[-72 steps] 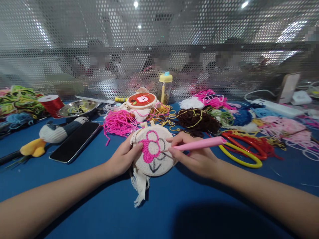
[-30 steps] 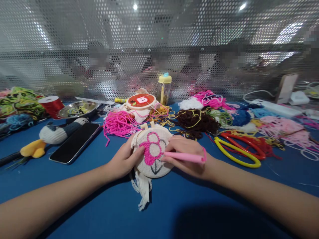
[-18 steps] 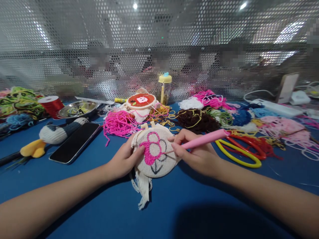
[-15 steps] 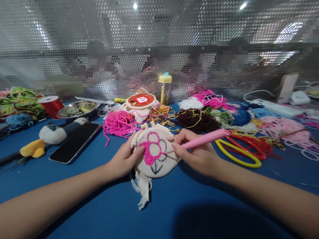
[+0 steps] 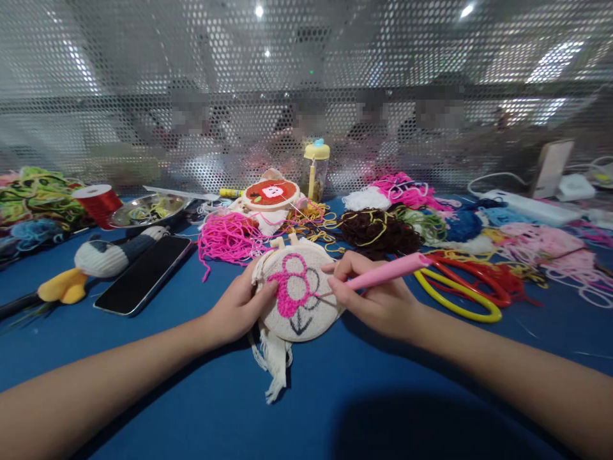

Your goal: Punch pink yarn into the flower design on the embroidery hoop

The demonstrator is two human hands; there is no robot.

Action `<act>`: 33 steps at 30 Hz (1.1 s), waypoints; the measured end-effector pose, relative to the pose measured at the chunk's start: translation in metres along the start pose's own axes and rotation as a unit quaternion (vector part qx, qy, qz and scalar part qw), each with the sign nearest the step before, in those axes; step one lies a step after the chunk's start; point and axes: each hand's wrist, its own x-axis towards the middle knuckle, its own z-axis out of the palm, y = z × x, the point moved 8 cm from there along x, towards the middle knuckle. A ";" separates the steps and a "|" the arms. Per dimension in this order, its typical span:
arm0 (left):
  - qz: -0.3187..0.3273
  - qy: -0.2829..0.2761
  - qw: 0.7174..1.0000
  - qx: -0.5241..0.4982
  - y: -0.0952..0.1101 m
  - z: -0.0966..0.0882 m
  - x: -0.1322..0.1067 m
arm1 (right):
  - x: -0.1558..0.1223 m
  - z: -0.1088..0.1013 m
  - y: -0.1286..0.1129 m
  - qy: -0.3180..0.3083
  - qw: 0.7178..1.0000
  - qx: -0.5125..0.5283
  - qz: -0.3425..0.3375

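My left hand point(image 5: 242, 300) is closed on the left rim of a round embroidery hoop point(image 5: 313, 326), its thumb lying on the cloth. Stretched in the hoop is pale cloth with a dark-drawn flower; several petal outlines and one filled petal are in pink yarn loops. White fringe hangs below. In my right hand point(image 5: 373, 294) is a pink punch needle point(image 5: 387, 271), pinched like a pen. Its tip meets the cloth just right of the flower's centre. The right hand's fingertips are by the hoop's right edge. What lies under the hoop is hidden.
Beyond the hoop lie bright pink yarn point(image 5: 232, 236), a second hoop point(image 5: 272, 193) with red work, and a lidded bottle point(image 5: 317, 169). Left are a phone point(image 5: 143, 275) and a plush bird point(image 5: 98, 255). Yellow and red handles point(image 5: 460, 297) lie right, near brown yarn point(image 5: 378, 230).
The punch needle and my right hand have shifted slightly left and down, the handle's far end dropping a little. My left hand and the hoop stay in place.
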 end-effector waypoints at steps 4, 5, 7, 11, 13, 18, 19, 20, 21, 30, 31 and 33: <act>-0.003 -0.005 1.000 -0.003 -0.001 0.001 0.000 | -0.001 0.002 0.001 -0.005 1.000 0.000 -0.006; -0.002 -0.005 1.000 -0.002 -0.001 0.001 0.000 | -0.001 0.002 0.001 -0.004 1.000 -0.001 -0.005; 0.001 -0.006 1.000 0.000 -0.001 0.001 -0.001 | 0.000 -0.001 0.000 0.004 1.000 -0.001 0.001; 0.005 -0.005 1.000 -0.005 0.000 0.001 0.000 | 0.002 -0.003 -0.002 0.011 1.000 0.000 0.009; 0.001 -0.006 1.000 -0.007 -0.001 0.002 0.000 | 0.001 0.000 -0.001 0.003 1.000 -0.003 0.002; -0.007 -0.007 1.000 -0.007 0.000 0.002 0.001 | -0.003 0.012 -0.004 -0.017 0.995 -0.051 -0.081; -0.009 -0.007 1.000 -0.007 0.001 0.002 0.001 | -0.004 0.013 -0.006 -0.017 0.993 -0.066 -0.100; -0.010 -0.008 1.000 -0.007 0.001 0.002 0.001 | -0.004 0.014 -0.007 -0.019 0.991 -0.080 -0.108; -0.010 -0.008 1.000 -0.006 0.001 0.002 0.001 | -0.004 0.015 -0.007 -0.026 0.990 -0.090 -0.102; -0.028 0.000 0.999 -0.028 -0.001 0.001 0.001 | 0.005 0.008 -0.016 -0.091 0.990 -0.094 -0.047; -0.030 -0.001 0.999 -0.035 -0.002 0.001 0.001 | 0.005 0.009 -0.017 -0.101 0.989 -0.095 -0.052; -0.031 -0.004 0.998 -0.048 -0.001 0.003 0.002 | 0.004 0.010 -0.017 -0.103 0.987 -0.101 -0.067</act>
